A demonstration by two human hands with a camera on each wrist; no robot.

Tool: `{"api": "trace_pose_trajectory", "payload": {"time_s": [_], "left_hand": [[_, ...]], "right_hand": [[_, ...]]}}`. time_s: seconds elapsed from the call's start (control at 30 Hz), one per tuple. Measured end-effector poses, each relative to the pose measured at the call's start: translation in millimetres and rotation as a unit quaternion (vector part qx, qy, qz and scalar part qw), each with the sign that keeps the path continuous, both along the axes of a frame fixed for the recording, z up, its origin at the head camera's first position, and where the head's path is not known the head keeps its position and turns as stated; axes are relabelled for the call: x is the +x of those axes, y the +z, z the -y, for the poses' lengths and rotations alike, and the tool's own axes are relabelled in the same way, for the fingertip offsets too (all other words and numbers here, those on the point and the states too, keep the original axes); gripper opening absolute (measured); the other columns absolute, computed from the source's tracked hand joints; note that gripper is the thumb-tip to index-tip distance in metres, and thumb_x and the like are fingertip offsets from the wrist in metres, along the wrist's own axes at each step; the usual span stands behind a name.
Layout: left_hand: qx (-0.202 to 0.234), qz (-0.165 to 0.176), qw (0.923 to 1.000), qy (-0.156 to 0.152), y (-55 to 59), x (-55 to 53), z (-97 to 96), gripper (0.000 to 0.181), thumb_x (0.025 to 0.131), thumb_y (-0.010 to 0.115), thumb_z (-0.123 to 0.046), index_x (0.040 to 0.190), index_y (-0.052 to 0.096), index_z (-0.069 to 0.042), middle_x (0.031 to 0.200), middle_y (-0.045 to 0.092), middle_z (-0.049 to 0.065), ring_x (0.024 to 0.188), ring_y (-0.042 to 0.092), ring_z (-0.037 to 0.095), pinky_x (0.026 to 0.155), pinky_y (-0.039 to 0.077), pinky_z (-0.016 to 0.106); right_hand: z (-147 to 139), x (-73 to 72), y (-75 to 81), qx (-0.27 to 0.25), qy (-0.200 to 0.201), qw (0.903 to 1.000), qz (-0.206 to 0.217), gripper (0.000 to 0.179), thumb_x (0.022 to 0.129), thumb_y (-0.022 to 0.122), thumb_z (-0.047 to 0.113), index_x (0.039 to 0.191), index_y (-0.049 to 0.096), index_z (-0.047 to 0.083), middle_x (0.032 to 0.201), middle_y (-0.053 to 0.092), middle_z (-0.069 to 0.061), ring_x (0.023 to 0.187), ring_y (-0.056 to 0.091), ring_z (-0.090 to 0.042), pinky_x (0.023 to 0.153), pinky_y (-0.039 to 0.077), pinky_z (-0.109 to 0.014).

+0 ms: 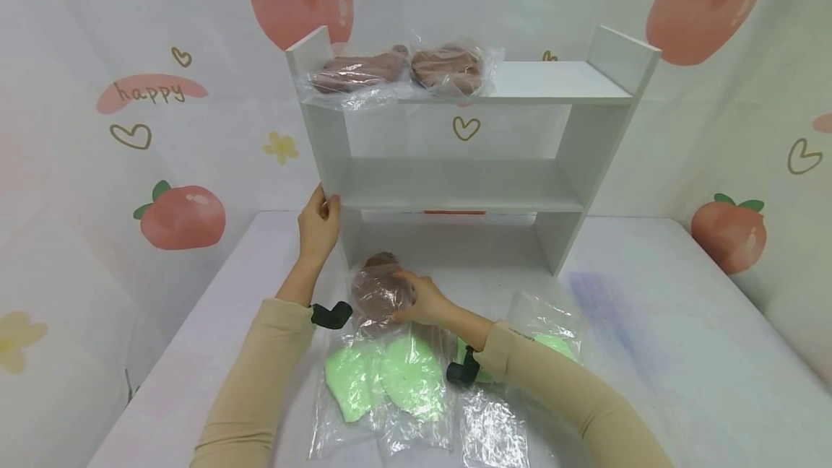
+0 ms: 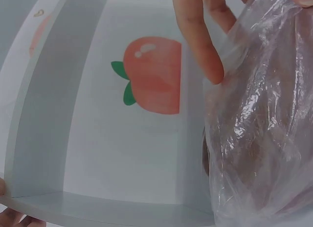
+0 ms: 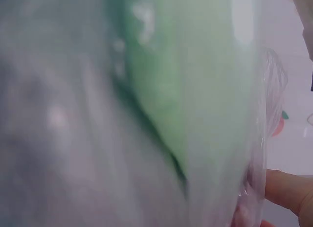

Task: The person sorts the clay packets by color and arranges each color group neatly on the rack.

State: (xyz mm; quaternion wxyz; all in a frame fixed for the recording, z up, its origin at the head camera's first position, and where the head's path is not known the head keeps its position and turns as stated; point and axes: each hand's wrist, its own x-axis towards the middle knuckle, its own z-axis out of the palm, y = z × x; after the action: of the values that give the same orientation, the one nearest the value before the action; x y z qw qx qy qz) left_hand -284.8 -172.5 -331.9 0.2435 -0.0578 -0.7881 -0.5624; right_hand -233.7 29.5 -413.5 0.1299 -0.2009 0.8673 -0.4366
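My left hand (image 1: 318, 226) grips the left side panel of a white tabletop shelf (image 1: 461, 183), thumb at the front edge. My right hand (image 1: 425, 300) holds a clear plastic bag with a brown lumpy thing (image 1: 377, 291) in it, just in front of the bottom level's left end. In the left wrist view, the bag (image 2: 259, 124) fills the right side, with the right hand's fingers (image 2: 198, 36) against it. Left-hand fingertips (image 2: 22, 219) show at that view's lower left corner. A blurred bagged green piece (image 3: 156, 90) covers most of the right wrist view.
Two more bagged brown things, one long (image 1: 360, 71) and one rounder (image 1: 448, 69), lie on the shelf's top level. On the table in front lie several clear bags with light green pieces (image 1: 411, 374), some partly hidden under the right forearm. A fruit-printed backdrop (image 1: 214, 150) stands behind.
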Motion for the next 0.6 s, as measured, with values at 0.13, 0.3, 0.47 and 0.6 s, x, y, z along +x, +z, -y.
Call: {"api": "trace_pose_trajectory", "payload": {"time_s": [0.13,0.3,0.47,0.6], "left_hand": [[0.003,-0.005,1.0000,0.001,-1.3,-0.9,0.6,0.042,0.098,0.044,-0.010,0.139,0.041,-0.003,0.138,0.047,0.024,0.124,0.048,0.042,0.103,0.046,0.044],[0.002,-0.002,1.0000,0.008,-1.3,-1.2,1.0,0.041,0.098,0.045,-0.011,0.138,0.043,-0.004,0.137,0.049,0.023,0.123,0.050,0.041,0.102,0.047,0.043],[0.004,0.014,0.9999,-0.002,6.2,4.4,-1.0,0.042,0.098,0.043,-0.009,0.139,0.041,-0.002,0.139,0.046,0.024,0.125,0.047,0.042,0.105,0.044,0.043],[0.014,0.026,0.9995,-0.013,17.0,14.8,-5.4,0.044,0.097,0.041,-0.004,0.140,0.037,0.002,0.140,0.043,0.027,0.127,0.043,0.044,0.107,0.041,0.046]], "right_hand": [[-1,-1.0,1.5,-0.010,0.008,0.9999,0.006,0.079,0.071,0.077,0.007,0.140,0.039,0.010,0.147,0.034,-0.022,0.122,0.045,-0.042,0.106,0.038,-0.058],[-3,-4.1,1.1,-0.017,0.005,0.9995,0.026,0.076,0.071,0.075,0.004,0.139,0.042,0.010,0.148,0.035,-0.019,0.135,0.034,-0.040,0.112,0.030,-0.057],[-7,-6.9,0.9,-0.016,-0.001,0.9992,0.038,0.072,0.072,0.075,0.007,0.137,0.046,0.010,0.144,0.040,-0.019,0.118,0.049,-0.035,0.102,0.044,-0.050],[-9,-7.5,2.9,-0.034,-0.004,0.9985,0.043,0.069,0.072,0.075,0.007,0.136,0.048,0.011,0.142,0.044,-0.017,0.112,0.051,-0.033,0.093,0.051,-0.044]]}}
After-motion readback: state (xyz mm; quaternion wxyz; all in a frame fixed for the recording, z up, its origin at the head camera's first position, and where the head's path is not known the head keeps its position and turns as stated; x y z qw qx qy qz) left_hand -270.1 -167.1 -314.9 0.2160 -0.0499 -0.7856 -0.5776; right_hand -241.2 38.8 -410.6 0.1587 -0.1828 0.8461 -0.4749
